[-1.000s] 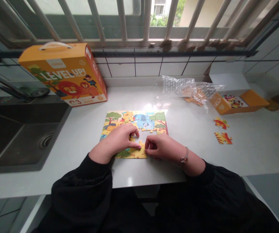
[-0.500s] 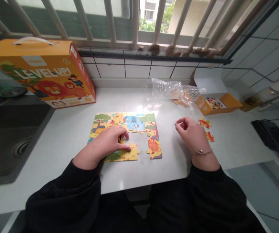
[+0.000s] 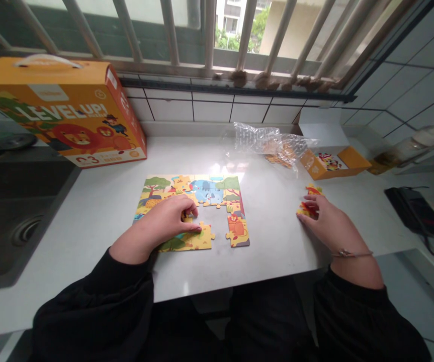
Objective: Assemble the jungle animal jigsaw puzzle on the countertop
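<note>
Under the left hand (image 3: 171, 216) lies the puzzle (image 3: 207, 192); I see thumb and fingers parted, probably resting there to keep the joined parts steady. Well across from it, the right hand (image 3: 330, 221) straddles a loose piece (image 3: 307, 209), edges within finger reach; whether it grips, I can't tell. Half a second ago its fingertips hung nearer the puzzle.

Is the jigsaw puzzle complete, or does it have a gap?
Gapped: white countertop shows through the jigsaw puzzle below the elephant section, left of the lion section.
</note>
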`<state>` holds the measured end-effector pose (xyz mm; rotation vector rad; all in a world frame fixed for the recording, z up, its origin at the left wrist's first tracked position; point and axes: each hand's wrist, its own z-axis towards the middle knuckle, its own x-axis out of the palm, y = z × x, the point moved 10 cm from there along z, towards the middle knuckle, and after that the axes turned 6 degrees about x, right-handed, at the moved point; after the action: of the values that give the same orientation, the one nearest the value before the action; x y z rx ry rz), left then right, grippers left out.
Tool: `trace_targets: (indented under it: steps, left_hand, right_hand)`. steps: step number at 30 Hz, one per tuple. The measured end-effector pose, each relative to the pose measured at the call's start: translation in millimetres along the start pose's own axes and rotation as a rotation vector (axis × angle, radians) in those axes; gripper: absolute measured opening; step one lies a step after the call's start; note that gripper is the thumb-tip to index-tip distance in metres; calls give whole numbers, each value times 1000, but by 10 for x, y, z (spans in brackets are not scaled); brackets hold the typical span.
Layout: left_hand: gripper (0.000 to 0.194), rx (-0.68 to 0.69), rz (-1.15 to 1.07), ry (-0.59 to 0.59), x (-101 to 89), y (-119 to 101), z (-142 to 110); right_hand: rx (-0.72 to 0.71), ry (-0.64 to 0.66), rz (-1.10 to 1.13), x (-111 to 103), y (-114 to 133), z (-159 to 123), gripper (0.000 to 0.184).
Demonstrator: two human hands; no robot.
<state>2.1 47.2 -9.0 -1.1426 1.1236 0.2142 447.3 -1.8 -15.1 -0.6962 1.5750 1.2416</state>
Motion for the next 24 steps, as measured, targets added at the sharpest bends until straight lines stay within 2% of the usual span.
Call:
trace_targets:
  steps: [3, 5, 8, 17, 24]
  left_hand:
    - [33, -2, 4, 9, 4, -11, 3]
    - [33, -11, 9, 14, 7, -12, 3]
    - [33, -23, 12, 17, 8, -14, 2]
    - [30, -27, 8, 17, -5, -30, 1]
    - [29, -17, 22, 14, 7, -16, 0]
  right_hand:
    - [-218, 116, 150, 90, 299, -102, 66]
    - [-302, 97, 148, 88, 421, -174, 65]
    - [-306, 28, 125, 55, 456, -219, 60]
    - [-329, 73, 172, 115, 558, -224, 52]
    - [-388, -22, 270, 81, 714, -363, 52]
